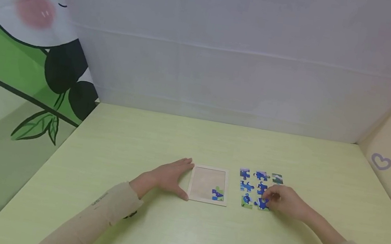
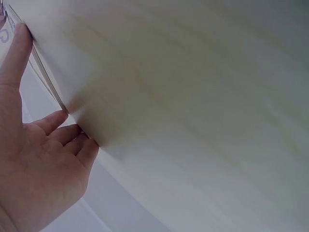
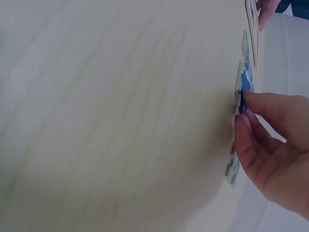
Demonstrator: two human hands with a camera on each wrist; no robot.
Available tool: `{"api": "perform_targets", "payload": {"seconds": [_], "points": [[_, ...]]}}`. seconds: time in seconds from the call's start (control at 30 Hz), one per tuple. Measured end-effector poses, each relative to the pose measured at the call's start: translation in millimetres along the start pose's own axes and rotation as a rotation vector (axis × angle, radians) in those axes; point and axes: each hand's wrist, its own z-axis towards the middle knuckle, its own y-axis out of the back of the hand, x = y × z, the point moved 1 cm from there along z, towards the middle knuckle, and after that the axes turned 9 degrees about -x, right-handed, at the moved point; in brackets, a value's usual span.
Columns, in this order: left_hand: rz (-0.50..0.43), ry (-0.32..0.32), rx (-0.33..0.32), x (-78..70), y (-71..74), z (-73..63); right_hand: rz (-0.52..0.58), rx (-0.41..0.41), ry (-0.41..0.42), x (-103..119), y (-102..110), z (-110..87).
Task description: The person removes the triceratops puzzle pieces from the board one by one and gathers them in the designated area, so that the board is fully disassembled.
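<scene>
My left hand (image 1: pixel 171 176) rests at the left side of a shallow wooden puzzle tray (image 1: pixel 206 203), thumb and fingers spread along its edge. In the left wrist view, the left fingertips (image 2: pixel 91 143) meet the table beside the tray's edge. One blue and green jigsaw piece (image 1: pixel 218 193) lies in the tray's lower right corner. My right hand (image 1: pixel 286 201) is at the right of the loose pieces, its thumb and fingers pinching a blue jigsaw piece (image 3: pixel 245 84) close to the table. Those fingers partly hide it.
Several loose jigsaw pieces (image 1: pixel 247 186) lie in rows right of the tray. A greenish piece (image 1: pixel 277 178) is at the far right of the back row. The pale table (image 1: pixel 163 134) meets a white cloth wall (image 1: pixel 224 84) behind.
</scene>
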Motion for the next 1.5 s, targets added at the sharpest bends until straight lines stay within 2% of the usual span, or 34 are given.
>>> {"api": "perform_targets", "payload": {"seconds": [0.43,1.07,1.27,1.5], "points": [[-0.005,0.009,0.001,-1.4,0.9,-0.5,-0.012,-0.005,-0.018,-3,0,-1.7],[-0.013,0.018,0.010,-5.6,5.0,-1.8,-0.009,-0.007,0.014,0,2,0.2],[-0.009,0.026,0.011,-5.4,5.9,-2.0,-0.014,-0.026,0.069,4,2,10.3],[-0.025,0.021,0.009,-4.0,3.9,-1.2,0.024,0.027,0.121,17,-9,27.1]]}}
